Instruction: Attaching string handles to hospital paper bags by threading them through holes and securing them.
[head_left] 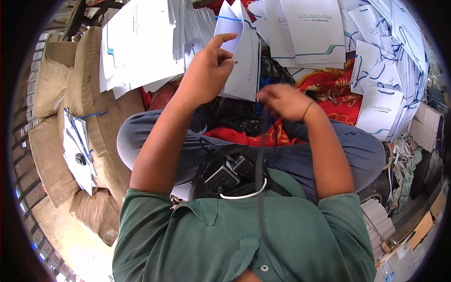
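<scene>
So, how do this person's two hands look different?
The left hand has its index finger extended; the right hand is blurred, its fingers bent. The right wrist wears a thin dark band; the left wrist is bare. The left hand sits higher in view than the right. Both are ungloved, close to a white bag.

The bag (245, 75) is white, its cord (230, 18) bright blue. White too are the left stack (141, 42), with a teal wave (111, 53), and the far stack (317, 35), with grey print (314, 16) and a blue-green band (331, 50). Toward the right edge of the cloth (336, 113), which is red patterned in yellow-gold, the pile (380, 120) is white with dark blue handles (386, 92). The plastic (239, 117) is glossy black. The sofa (87, 89) is tan, the bundle (77, 150) on it white with blue string (96, 114). The shirt (225, 221) is dark green with a white button (264, 268), the trousers (369, 150) grey-blue, the cable (244, 195) white, the wristband (308, 110) dark.
</scene>
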A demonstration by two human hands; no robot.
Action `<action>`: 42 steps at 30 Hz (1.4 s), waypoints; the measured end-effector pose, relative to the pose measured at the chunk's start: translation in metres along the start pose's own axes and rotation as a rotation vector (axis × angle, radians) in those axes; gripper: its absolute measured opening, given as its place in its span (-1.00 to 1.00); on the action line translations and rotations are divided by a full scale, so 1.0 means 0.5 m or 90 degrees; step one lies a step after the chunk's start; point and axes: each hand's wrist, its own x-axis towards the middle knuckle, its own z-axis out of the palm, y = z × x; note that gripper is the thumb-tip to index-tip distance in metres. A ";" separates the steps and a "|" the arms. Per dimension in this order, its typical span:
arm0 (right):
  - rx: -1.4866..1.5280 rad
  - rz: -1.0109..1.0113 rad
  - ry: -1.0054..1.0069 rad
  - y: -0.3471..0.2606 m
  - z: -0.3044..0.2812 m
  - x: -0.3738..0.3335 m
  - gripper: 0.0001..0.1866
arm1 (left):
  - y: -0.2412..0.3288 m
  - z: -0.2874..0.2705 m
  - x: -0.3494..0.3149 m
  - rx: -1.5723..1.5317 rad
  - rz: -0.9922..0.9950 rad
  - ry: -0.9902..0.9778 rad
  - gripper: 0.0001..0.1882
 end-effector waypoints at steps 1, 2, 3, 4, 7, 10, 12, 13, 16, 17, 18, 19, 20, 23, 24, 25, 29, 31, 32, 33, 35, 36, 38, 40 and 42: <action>-0.285 -0.009 0.144 0.024 -0.033 -0.008 -0.56 | 0.003 0.002 0.004 -0.002 0.004 -0.003 -0.38; -0.400 0.117 0.182 0.013 -0.061 -0.028 -0.61 | 0.001 0.001 0.004 -0.001 -0.002 -0.003 -0.38; -0.415 0.142 0.209 0.042 -0.089 -0.053 -0.63 | 0.004 0.002 0.007 -0.001 -0.005 -0.004 -0.38; -0.351 0.076 0.208 0.037 -0.110 -0.088 -0.65 | 0.004 0.001 0.005 -0.002 -0.009 -0.002 -0.38; -0.234 0.046 0.194 -0.022 -0.111 -0.164 -0.68 | 0.015 -0.001 0.000 0.011 0.005 -0.014 -0.38; -0.221 0.069 0.226 -0.029 -0.083 -0.217 -0.71 | 0.018 0.001 0.003 0.014 0.003 -0.028 -0.37; -0.231 0.100 0.225 0.000 -0.072 -0.246 -0.72 | 0.022 0.003 0.006 0.016 0.001 -0.040 -0.36; -0.239 0.127 0.219 0.011 -0.069 -0.253 -0.72 | 0.023 0.003 0.005 0.016 0.003 -0.041 -0.36; -0.216 0.073 0.214 0.025 -0.077 -0.244 -0.75 | 0.027 0.005 -0.003 0.007 0.009 -0.035 -0.35; -0.220 0.026 0.233 0.029 -0.083 -0.231 -0.76 | 0.026 0.004 -0.005 0.011 0.020 -0.042 -0.34; -0.220 0.026 0.237 0.024 -0.092 -0.219 -0.76 | 0.027 0.003 -0.005 0.015 0.033 -0.052 -0.34; -0.180 -0.015 0.278 0.012 -0.099 -0.200 -0.75 | 0.030 0.001 -0.008 0.015 0.037 -0.052 -0.34; -0.140 -0.055 0.319 0.000 -0.107 -0.178 -0.73 | 0.035 -0.002 -0.013 0.012 0.030 -0.067 -0.33; -0.049 -0.172 0.413 0.008 -0.110 -0.076 -0.66 | 0.051 -0.009 -0.030 0.000 0.021 -0.099 -0.32; -0.049 -0.171 0.418 0.016 -0.106 -0.036 -0.66 | 0.054 -0.009 -0.032 -0.008 0.011 -0.111 -0.32; -0.012 -0.196 0.459 0.024 -0.101 0.005 -0.62 | 0.054 -0.005 -0.030 -0.009 0.015 -0.115 -0.32; -0.007 -0.308 0.561 0.021 -0.080 0.108 -0.53 | 0.050 0.001 -0.030 0.007 0.065 -0.121 -0.31; 0.012 -0.341 0.570 0.020 -0.075 0.134 -0.56 | 0.046 0.004 -0.029 0.007 0.071 -0.124 -0.31; 0.007 -0.248 0.511 -0.004 -0.072 0.135 -0.60 | 0.037 -0.003 -0.031 0.004 0.064 -0.104 -0.32; -0.002 -0.151 0.456 -0.013 -0.072 0.132 -0.64 | 0.029 -0.005 -0.029 -0.003 0.061 -0.090 -0.33; 0.141 -0.186 0.431 0.006 -0.080 0.119 -0.68 | 0.017 0.000 -0.016 -0.015 0.043 -0.081 -0.35; 0.285 -0.231 0.405 0.005 -0.085 0.110 -0.72 | 0.011 0.000 -0.011 -0.003 0.036 -0.056 -0.36; 0.310 -0.215 0.371 -0.015 -0.103 0.046 -0.74 | 0.011 -0.002 -0.006 0.019 0.003 -0.029 -0.38; 0.334 -0.202 0.340 -0.041 -0.119 -0.027 -0.75 | 0.012 0.003 -0.001 0.026 0.008 -0.029 -0.39; 0.404 -0.263 0.285 -0.046 -0.125 -0.073 -0.76 | 0.014 0.006 0.000 0.039 0.009 -0.025 -0.39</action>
